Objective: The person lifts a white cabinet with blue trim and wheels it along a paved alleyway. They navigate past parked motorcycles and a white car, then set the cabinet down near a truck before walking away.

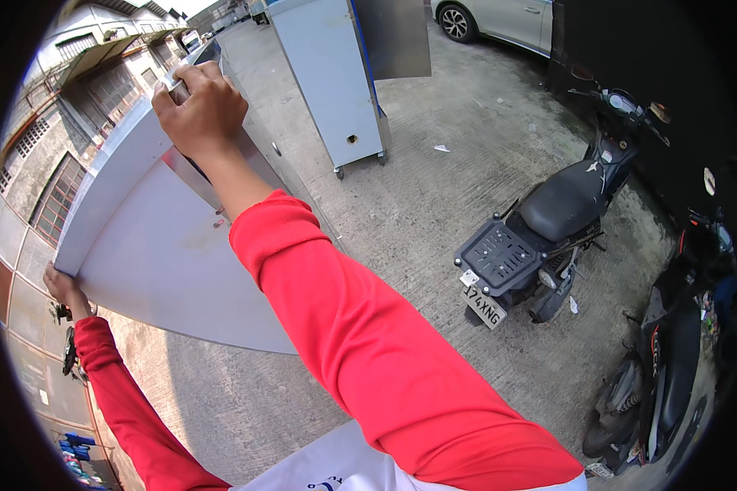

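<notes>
A large pale grey sheet-metal cabinet [180, 278] with a raised rim fills the left side of the view and looks tilted in front of me. At its lower left corner my left hand [60, 284] has its fingers curled over the rim. My right hand [203, 110] reaches up to the far upper edge with its fingers bent and closed. Something small and greyish shows beneath those fingers; whether it is part of the edge or a separate piece, I cannot tell. A shiny metal strip [192, 173] runs along the cabinet below my right wrist.
Ahead stands a tall light metal cabinet [323, 82] on casters, its dark door [395, 37] swung out. A black motorcycle [549, 204] is parked at right, with another motorcycle [663, 376] nearer. A white car [499, 20] stands behind. Buildings [65, 147] line the left; the ground [385, 245] is rough concrete.
</notes>
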Action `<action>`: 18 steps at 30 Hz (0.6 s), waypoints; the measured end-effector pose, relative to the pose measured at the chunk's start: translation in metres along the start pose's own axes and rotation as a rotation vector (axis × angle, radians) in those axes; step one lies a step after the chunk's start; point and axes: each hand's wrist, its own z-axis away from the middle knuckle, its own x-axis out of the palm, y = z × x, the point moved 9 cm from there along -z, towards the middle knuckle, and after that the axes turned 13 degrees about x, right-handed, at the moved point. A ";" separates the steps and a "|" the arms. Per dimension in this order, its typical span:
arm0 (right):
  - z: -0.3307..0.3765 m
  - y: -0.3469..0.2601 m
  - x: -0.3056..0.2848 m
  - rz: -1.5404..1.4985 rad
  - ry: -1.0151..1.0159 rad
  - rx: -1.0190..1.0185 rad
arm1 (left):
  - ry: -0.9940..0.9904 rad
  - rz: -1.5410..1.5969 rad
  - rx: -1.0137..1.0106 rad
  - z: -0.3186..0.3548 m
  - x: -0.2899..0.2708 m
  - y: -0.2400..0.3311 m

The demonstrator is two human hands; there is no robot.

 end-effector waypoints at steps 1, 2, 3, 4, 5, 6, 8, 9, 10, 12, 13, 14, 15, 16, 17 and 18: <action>-0.018 0.027 0.027 0.017 0.000 0.010 | -0.016 0.016 -0.014 0.005 0.050 -0.006; -0.035 0.048 0.056 0.018 -0.003 0.016 | -0.018 0.030 -0.064 0.001 0.085 -0.026; -0.046 0.069 0.085 0.037 0.001 0.008 | -0.029 0.000 -0.065 -0.007 0.114 -0.042; -0.065 0.088 0.109 0.043 0.015 0.007 | -0.042 -0.021 -0.079 -0.005 0.152 -0.056; -0.084 0.109 0.133 0.052 0.029 0.005 | -0.058 0.020 -0.058 -0.010 0.200 -0.065; -0.104 0.131 0.158 0.062 0.042 0.001 | -0.074 0.062 -0.039 -0.015 0.251 -0.073; -0.128 0.168 0.211 0.050 0.054 0.012 | -0.129 0.078 0.019 -0.049 0.312 -0.128; -0.136 0.179 0.241 0.014 0.003 0.042 | -0.168 0.045 0.075 -0.099 0.315 -0.162; -0.151 0.198 0.266 0.013 -0.022 0.053 | -0.226 0.051 0.115 -0.121 0.349 -0.185; -0.184 0.234 0.315 0.027 0.008 0.009 | -0.187 0.099 0.116 -0.129 0.432 -0.204; -0.203 0.258 0.341 0.059 0.044 -0.024 | -0.138 0.155 0.113 -0.113 0.487 -0.207; -0.222 0.282 0.366 0.092 0.066 -0.049 | -0.091 0.196 0.103 -0.094 0.535 -0.212; -0.234 0.306 0.390 0.118 0.064 -0.055 | -0.127 0.174 -0.003 -0.091 0.570 -0.229; -0.246 0.325 0.417 0.091 0.057 -0.018 | -0.142 0.155 0.016 -0.109 0.591 -0.238; -0.260 0.346 0.444 0.085 0.040 0.002 | -0.155 0.144 0.008 -0.112 0.618 -0.255; -0.273 0.368 0.472 0.078 0.022 0.023 | -0.167 0.133 0.000 -0.119 0.645 -0.271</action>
